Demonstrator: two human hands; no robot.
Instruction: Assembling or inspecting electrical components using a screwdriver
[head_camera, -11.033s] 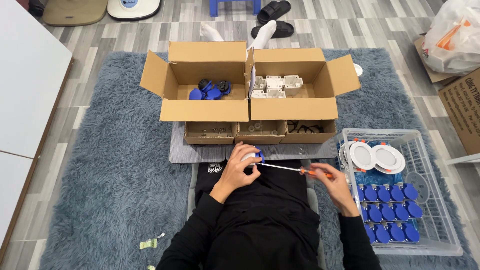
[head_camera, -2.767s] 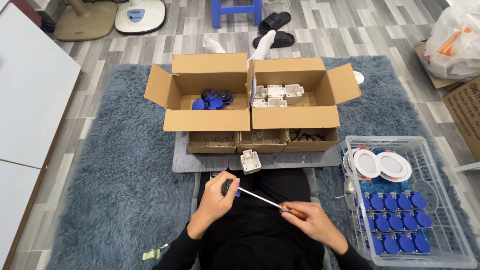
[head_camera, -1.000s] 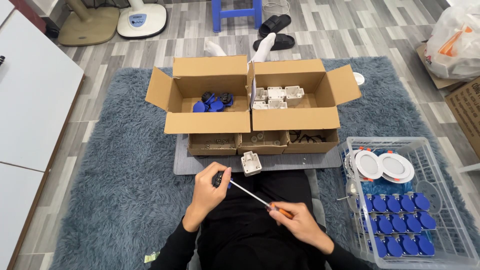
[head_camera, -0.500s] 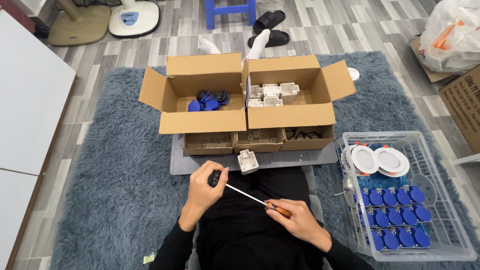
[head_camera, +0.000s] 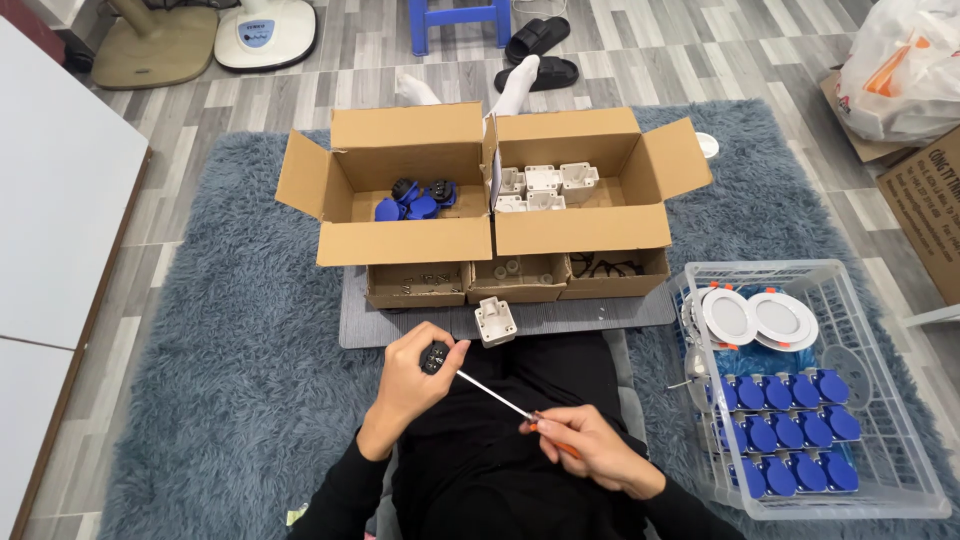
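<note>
- Screwdriver (head_camera: 497, 391) is gripped by its orange handle in the closed right hand (head_camera: 590, 452); its tip is set against a small black part (head_camera: 434, 357).
- Black part is pinched in the left hand (head_camera: 412, 380), over the lap.
- White junction box (head_camera: 495, 320) lies apart, on the grey mat (head_camera: 400, 325).

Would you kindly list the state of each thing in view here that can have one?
Left hand: closed around a small black part.
Right hand: grip on the screwdriver, tip at the black part.
Left cardboard box: flaps open, blue and black parts inside.
Right cardboard box: flaps open, white housings inside.
White housing: lying loose on the grey mat.
White basket: holds rows of blue parts and round white lights.
</note>
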